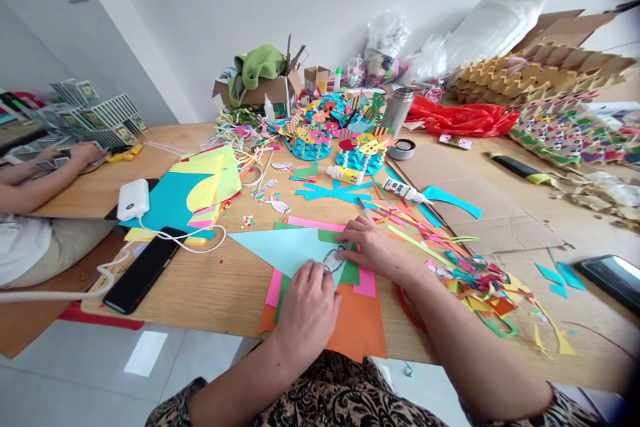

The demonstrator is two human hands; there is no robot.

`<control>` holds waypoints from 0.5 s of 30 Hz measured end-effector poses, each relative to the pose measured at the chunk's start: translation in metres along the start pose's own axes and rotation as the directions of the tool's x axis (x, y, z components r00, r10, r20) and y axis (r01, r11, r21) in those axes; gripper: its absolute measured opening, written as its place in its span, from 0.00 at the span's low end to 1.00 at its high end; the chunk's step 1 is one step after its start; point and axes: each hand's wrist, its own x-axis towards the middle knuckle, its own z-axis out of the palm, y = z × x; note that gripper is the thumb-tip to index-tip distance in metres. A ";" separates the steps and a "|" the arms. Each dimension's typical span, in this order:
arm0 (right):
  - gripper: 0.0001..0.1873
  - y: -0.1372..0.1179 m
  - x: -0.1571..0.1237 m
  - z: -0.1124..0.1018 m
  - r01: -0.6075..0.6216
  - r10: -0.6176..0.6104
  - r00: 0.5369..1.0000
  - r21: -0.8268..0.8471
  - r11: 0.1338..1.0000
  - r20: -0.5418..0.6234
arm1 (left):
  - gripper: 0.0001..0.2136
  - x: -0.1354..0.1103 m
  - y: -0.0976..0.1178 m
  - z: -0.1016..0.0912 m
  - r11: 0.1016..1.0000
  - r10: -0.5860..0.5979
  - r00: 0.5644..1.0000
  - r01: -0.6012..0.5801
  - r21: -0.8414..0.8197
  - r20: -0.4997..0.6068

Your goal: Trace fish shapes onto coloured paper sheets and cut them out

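My left hand point(307, 307) rests with curled fingers on a light blue paper sheet point(280, 247) and presses it down at its near corner. My right hand point(367, 247) is closed around a pencil point(363, 208) whose tip sits on a small grey fish-shaped outline point(334, 257) on the blue sheet. Under the blue sheet lie green, pink and orange sheets point(360, 323), stacked at the table's front edge.
Glue bottles point(345, 174), paper scraps point(480, 280) and finished colourful paper crafts point(325, 123) crowd the table's middle and right. A power bank point(133, 199) and a phone point(143, 270) lie at left, another phone point(613, 275) at right. Another person's arm point(35, 183) rests at far left.
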 end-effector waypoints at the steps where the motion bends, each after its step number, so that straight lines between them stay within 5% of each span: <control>1: 0.14 0.000 0.000 0.000 0.000 0.000 1.000 0.004 1.000 -0.001 | 0.13 -0.001 -0.001 0.001 1.000 0.006 1.000 -0.006 -0.002 -0.005; 15: 0.11 0.005 0.000 0.003 0.018 -0.017 1.000 0.081 0.997 -0.015 | 0.13 -0.018 -0.023 -0.004 0.987 0.034 0.998 -0.042 -0.154 -0.051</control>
